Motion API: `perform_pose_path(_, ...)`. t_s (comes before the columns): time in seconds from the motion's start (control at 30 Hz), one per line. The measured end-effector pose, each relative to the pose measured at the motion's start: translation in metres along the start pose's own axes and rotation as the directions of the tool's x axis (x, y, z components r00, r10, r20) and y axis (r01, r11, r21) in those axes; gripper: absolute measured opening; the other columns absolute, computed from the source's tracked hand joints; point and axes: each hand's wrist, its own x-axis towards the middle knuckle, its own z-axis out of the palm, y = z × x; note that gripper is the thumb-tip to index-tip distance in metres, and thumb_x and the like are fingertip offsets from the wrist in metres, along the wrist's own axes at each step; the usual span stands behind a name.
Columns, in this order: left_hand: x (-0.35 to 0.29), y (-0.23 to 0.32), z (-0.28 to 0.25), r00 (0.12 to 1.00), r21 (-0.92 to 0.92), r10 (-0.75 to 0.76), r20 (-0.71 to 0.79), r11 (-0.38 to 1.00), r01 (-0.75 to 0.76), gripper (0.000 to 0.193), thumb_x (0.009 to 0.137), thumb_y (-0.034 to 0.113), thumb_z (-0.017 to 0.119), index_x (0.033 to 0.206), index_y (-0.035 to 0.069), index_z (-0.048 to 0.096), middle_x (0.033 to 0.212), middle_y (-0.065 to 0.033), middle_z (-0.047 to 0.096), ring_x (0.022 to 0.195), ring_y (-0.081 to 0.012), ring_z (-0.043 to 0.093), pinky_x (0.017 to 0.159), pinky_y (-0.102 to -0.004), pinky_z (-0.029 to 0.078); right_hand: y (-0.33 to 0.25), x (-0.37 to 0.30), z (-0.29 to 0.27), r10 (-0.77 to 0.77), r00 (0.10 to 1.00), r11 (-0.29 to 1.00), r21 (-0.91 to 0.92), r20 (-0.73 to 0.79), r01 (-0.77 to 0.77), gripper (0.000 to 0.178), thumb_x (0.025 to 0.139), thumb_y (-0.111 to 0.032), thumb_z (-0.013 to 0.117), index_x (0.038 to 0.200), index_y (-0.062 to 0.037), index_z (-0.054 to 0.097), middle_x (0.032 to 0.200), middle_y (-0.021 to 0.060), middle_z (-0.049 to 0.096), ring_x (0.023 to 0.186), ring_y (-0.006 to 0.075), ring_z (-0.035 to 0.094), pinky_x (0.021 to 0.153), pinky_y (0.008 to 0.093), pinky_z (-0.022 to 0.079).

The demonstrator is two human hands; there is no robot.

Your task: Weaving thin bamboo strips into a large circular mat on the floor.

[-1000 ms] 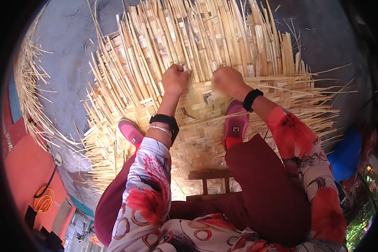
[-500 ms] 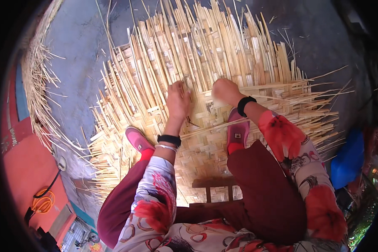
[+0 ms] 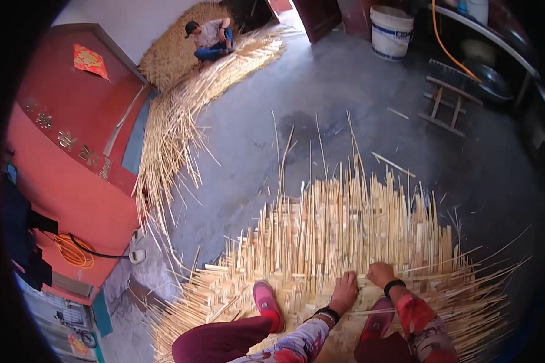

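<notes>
A partly woven bamboo mat (image 3: 272, 266) spreads over the floor under my feet, its loose upright strips fanning out at the far edge. My left hand (image 3: 345, 291) is bent down onto the weave, fingers drawn together; what they grip is hidden. Just to its right, my right hand (image 3: 380, 275) is closed at the near end of a crosswise bamboo strip (image 3: 433, 277) that runs off to the right. The two hands are apart by a small gap. My pink shoes (image 3: 264, 297) press on the mat on either side of the left hand.
Another person (image 3: 212, 39) sits on a second bamboo mat (image 3: 181, 115) at the far left. A white bucket (image 3: 391, 36) and a small wooden stool (image 3: 447, 104) are at the far right. Orange cable (image 3: 72, 251) hangs along the red wall at left.
The view has tilted up and turned left, so the mat and hands sit lower right and more of the room shows. Both hands remain close together on the weave.
</notes>
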Motion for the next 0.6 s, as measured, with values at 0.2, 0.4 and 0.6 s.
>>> perform_pose_path(0.2,0.010,-0.019,-0.047,0.984,-0.101,-0.025,0.176,0.994,0.043,0.064,0.085,0.028,0.064,0.138,0.004,0.039,0.127,-0.0134,0.049,0.116,-0.0322,0.051,0.091,-0.0489,0.044,0.009,-0.085,-0.078,-0.018,0.843,0.998,-0.055,-0.538,-0.013,0.033,0.073,-0.013,0.073,0.103,-0.0086,0.062,0.100,0.0117,0.063,0.104,0.0310,0.054,0.088,0.0513,0.036)
perform_pose_path(0.4,0.002,-0.090,-0.160,0.962,-0.531,-0.236,-0.140,0.838,0.128,0.058,0.083,0.023,0.067,0.132,0.001,0.043,0.126,-0.0255,0.050,0.114,-0.0426,0.053,0.093,-0.0473,0.047,0.046,-0.224,-0.075,0.390,0.738,0.779,0.625,-0.550,0.055,0.020,0.075,-0.007,0.068,0.093,-0.0014,0.062,0.076,0.0140,0.064,0.073,0.0273,0.064,0.068,0.0365,0.049)
perform_pose_path(0.6,-0.073,-0.166,-0.345,0.728,-0.734,-0.413,-0.547,0.655,-0.179,0.040,0.084,0.021,0.070,0.116,-0.002,0.061,0.111,-0.0218,0.064,0.103,-0.0329,0.062,0.091,-0.0394,0.050,0.095,-0.348,-0.001,0.449,0.762,0.498,0.839,-0.467,0.220,0.008,0.077,-0.001,0.066,0.082,0.0014,0.061,0.065,0.0082,0.059,0.059,0.0152,0.062,0.054,0.0292,0.051)
